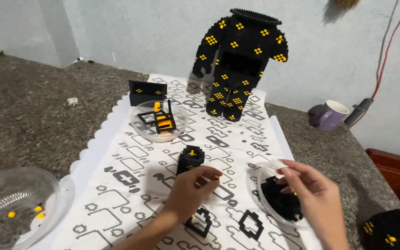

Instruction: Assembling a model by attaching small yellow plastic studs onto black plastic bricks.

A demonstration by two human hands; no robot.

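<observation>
Right now your left hand [188, 190] pinches a tiny yellow stud [217, 176] just below and right of the upright black block column [190, 159], while your right hand [309, 185], fingers curled over the dish of black bricks [278, 199], sits farther off.

The right hand [309, 187] hides part of the black bricks [278, 201] in their dish
</observation>
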